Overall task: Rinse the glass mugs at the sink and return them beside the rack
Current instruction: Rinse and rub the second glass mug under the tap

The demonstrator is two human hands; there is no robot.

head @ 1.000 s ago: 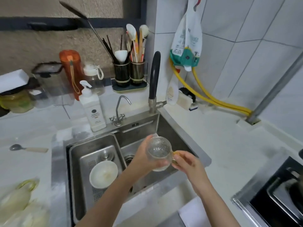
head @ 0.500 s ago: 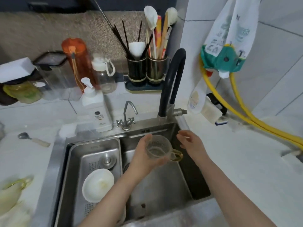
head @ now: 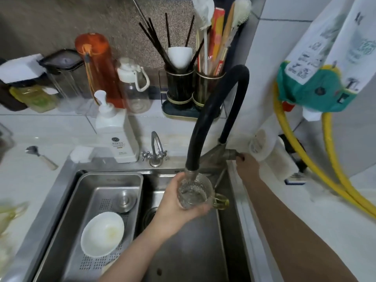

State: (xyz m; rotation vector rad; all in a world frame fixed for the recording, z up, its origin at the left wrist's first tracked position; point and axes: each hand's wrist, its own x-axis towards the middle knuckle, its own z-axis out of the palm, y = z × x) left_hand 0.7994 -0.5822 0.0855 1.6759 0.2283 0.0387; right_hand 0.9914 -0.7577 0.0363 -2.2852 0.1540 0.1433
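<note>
Left hand (head: 179,204) wraps the mug (head: 194,193) from its left side, fingers clamped around the glass wall, and holds it upright directly under the spout (head: 190,173) of the black tap hose (head: 215,110), over the right basin of the sink (head: 189,251). Water appears to lie in the mug, its surface rippled (whether a stream is running cannot be told with certainty). The yellowish handle (head: 220,200) points right, away from the palm. Right hand (head: 247,164) reaches to the tap lever (head: 231,154) at the faucet base, fingertips touching its end; how far the fingers close on the lever cannot be told. In the left basin a perforated tray (head: 114,184) carries a white bowl (head: 102,237). On the surface behind the sink stand a soap bottle (head: 115,129), a small tap (head: 155,149) and a utensil holder (head: 191,94); a spoon (head: 40,156) lies to the left. At the left edge a blurred glassy object is partly visible, possibly another mug.

Step in hand: filling or flushing the mug, with the tap under control of the right hand. The next move probably calls for shutting off or moderating the flow, then swirling and tipping the mug over the basin to empty it. A wet glass wall demands a firm grip; the handle offers a safer hold for the carry back toward the rack, which is not seen.
</note>
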